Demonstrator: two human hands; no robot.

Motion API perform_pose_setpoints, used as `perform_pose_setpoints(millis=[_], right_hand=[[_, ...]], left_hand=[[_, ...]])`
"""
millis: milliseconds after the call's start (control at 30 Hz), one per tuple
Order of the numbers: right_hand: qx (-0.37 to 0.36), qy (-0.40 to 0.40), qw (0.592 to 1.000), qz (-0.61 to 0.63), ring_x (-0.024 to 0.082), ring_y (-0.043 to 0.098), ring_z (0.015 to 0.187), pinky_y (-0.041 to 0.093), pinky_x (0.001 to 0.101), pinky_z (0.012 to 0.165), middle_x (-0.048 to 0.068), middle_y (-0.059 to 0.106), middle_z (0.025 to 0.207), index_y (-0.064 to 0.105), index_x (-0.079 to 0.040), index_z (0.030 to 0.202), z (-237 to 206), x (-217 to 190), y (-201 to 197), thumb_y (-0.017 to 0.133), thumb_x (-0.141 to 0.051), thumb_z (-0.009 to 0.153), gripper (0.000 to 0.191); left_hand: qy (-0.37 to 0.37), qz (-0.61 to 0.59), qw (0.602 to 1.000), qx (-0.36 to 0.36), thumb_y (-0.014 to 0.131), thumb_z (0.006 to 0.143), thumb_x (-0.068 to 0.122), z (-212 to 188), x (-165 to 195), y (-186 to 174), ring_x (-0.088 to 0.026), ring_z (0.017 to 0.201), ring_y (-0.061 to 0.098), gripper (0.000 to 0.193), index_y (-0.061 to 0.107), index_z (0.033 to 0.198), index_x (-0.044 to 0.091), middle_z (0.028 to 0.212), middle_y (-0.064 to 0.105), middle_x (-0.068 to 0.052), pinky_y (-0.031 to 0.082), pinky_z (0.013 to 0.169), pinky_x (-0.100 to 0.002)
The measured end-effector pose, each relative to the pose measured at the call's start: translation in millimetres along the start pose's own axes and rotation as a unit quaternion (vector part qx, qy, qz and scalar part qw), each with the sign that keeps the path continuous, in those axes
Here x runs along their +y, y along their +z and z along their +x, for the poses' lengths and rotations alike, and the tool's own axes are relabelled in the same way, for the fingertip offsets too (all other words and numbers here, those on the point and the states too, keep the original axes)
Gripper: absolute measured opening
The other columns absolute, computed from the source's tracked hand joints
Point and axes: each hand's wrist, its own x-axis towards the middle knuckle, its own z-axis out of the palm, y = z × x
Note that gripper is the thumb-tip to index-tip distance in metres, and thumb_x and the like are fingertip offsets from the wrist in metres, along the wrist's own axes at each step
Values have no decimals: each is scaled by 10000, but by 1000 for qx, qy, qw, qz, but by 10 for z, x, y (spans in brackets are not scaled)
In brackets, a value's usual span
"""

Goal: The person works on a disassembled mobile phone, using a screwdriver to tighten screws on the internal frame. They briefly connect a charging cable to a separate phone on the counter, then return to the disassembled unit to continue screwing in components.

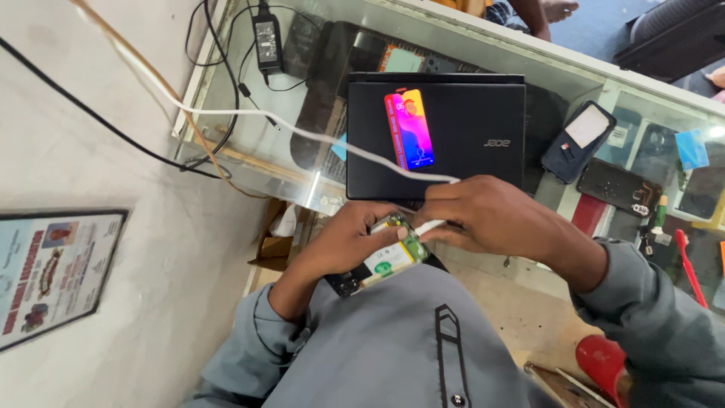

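Phone (pixel 381 261) with its back off sits clamped in your left hand (pixel 349 243). Your right hand (pixel 491 215) pinches the white cable (pixel 302 132) plug at its end, before the closed laptop (pixel 468 128).

Beyond hands: matt black plastic laptop lid (pixel 453 136), glossy phone screen (pixel 410 129) on it — glass counter (pixel 302 143), reflective. Below hands: grey cloth shirt (pixel 393 340).

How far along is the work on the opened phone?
Done: the phone has its back off, insides exposed. In hand: the left hand grips it while the right hand holds the white cable at its end. Left: plug seating is hidden; back not refitted.
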Motion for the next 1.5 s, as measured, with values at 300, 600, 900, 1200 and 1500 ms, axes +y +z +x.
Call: perform_pose_setpoints(millis=[300,600,900,1200,1500], right_hand=[[107,37,985,129,168,668,610,488,313,520,17,682,826,778,-126,1000,-174,148,250,819,-147,802,203],[482,293,735,376,57,602,703,481,204,612,54,672,868,762,-5,1134,-562,380,1250,677,-53,1018,151],[494,290,819,-13,130,659,724,520,257,664,98,726,964,733,-25,1077,-331,933,1705,783,-49,950,139],[428,336,829,-129,301,635,803,528,397,722,99,655,928,746,-27,1067,-322,1035,1658,787,-60,910,166],[485,331,801,-116,281,564,834,482,398,740,71,615,873,779,-26,974,-132,920,1667,807,-85,892,105]], left_hand=[[-80,-16,996,-48,689,980,266,-222,-117,-93,-36,644,563,268,691,908,7,697,650,-20,476,570,-270],[-138,-263,954,36,668,970,222,-124,-363,-391,-62,674,652,237,703,1031,-5,849,739,-29,518,619,-233],[-116,-298,940,121,653,984,218,881,-852,-601,-88,711,701,208,706,1036,24,890,756,-46,543,658,-233],[-72,-256,949,167,629,1033,198,1579,-1023,-864,-118,720,712,227,695,1062,-17,919,752,-96,576,639,-274],[-80,-198,972,100,596,1009,167,2019,-1083,-909,-130,773,734,297,702,1201,-34,975,770,-99,597,687,-275]])
